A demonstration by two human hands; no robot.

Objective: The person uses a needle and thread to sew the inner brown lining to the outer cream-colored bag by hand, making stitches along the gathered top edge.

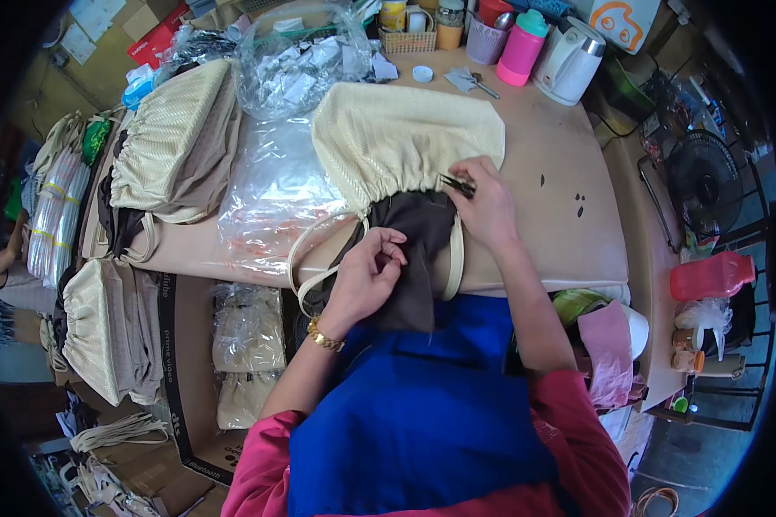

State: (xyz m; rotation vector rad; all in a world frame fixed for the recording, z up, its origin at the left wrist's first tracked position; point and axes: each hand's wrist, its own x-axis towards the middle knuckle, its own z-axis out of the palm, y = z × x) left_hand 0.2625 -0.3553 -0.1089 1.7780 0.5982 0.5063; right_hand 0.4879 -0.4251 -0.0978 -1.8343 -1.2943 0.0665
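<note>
A cream woven drawstring bag (405,129) lies on the table in front of me, its gathered edge toward me. Dark brown lining cloth (409,258) spills out of its mouth and hangs over the table's front edge. Cream straps (455,263) loop down on both sides. My right hand (489,207) is closed round small dark thread snips (457,184), their tips pointing left at the gathered edge. Over the lining, my left hand (371,274) is closed with curled fingers; whatever they pinch is hidden.
More cream bags (177,142) are stacked at the left. Clear plastic sheeting (272,198) and a bag of scraps (302,65) lie beside my work. Along the back stand a pink bottle (522,50) and a white kettle (569,60). A fan (705,183) is at the right.
</note>
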